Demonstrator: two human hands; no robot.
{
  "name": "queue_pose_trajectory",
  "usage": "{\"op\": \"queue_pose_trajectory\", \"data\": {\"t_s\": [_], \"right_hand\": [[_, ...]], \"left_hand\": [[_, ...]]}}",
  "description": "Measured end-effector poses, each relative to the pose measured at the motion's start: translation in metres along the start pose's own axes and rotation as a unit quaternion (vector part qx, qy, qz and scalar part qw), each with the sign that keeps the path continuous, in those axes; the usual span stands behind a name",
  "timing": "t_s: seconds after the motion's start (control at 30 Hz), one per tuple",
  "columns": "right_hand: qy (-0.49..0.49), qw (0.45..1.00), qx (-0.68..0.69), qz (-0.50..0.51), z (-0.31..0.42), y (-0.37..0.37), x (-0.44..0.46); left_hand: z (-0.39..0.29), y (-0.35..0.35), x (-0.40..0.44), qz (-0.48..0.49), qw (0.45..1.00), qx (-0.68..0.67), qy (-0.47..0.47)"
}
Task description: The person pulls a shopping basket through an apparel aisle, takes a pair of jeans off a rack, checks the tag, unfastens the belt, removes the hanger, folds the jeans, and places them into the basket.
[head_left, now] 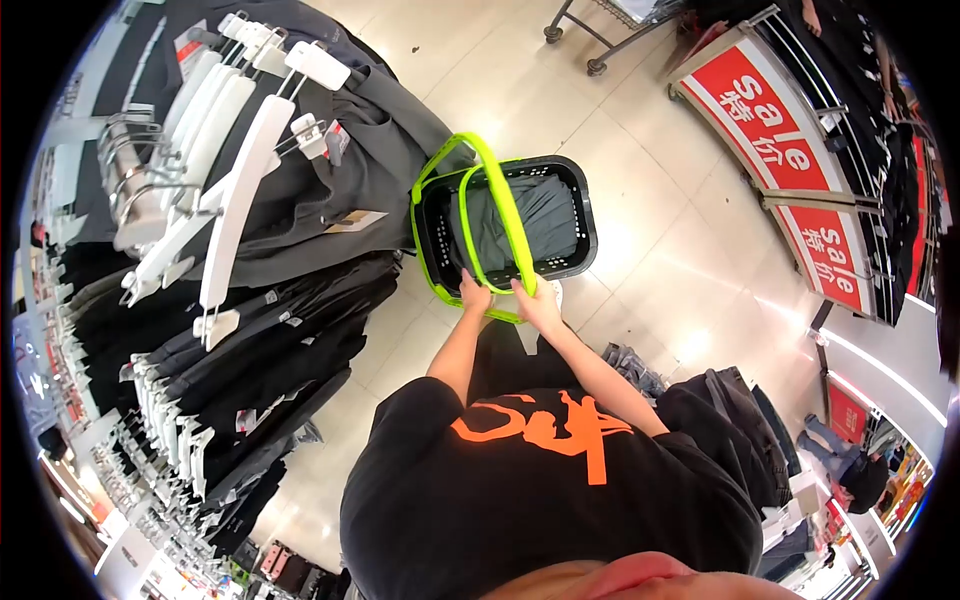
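A black shopping basket (590, 225) with bright green handles (508, 205) is in front of my body, above the tiled floor. Inside it lies a folded dark grey garment (548, 215), partly hidden by the handles. My left hand (475, 293) is closed at the near end of a green handle, by the basket's near left side. Just to its right, my right hand (540, 303) is wrapped round the lower end of the wider green handle. Part of each hand's grip is hidden. Grey garments (390, 130) on the rack hang against the basket's left side.
White hangers (245, 190) stick out from a clothes rack on the left, with dark clothes (250, 335) below. A red sale sign (765, 120) fronts a rack on the right. A wheeled cart (600, 30) stands ahead. Folded jeans (730, 420) lie at the lower right.
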State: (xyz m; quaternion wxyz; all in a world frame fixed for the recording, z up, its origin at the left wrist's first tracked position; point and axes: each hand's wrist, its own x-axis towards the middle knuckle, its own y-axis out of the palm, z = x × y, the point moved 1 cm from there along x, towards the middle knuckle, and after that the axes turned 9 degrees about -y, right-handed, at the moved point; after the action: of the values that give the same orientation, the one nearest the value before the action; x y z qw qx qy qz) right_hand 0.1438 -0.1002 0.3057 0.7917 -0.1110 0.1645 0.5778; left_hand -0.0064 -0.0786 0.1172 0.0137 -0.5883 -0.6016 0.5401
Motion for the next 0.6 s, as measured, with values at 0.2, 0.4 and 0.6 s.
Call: {"op": "queue_pose_trajectory", "data": {"t_s": [0.2, 0.4, 0.6], "right_hand": [[-0.123, 0.979, -0.163, 0.025, 0.003, -0.027, -0.044], [-0.159, 0.945, -0.244, 0.147, 0.045, -0.018, -0.115], [-0.098, 0.941, -0.314, 0.084, 0.022, -0.046, -0.214]], "left_hand": [[-0.071, -0.131, -0.101, -0.087, 0.944, -0.175, 0.267], [-0.127, -0.229, -0.145, -0.189, 0.848, 0.098, 0.485], [-0.126, -0.221, -0.12, 0.149, 0.725, 0.304, 0.6]]}}
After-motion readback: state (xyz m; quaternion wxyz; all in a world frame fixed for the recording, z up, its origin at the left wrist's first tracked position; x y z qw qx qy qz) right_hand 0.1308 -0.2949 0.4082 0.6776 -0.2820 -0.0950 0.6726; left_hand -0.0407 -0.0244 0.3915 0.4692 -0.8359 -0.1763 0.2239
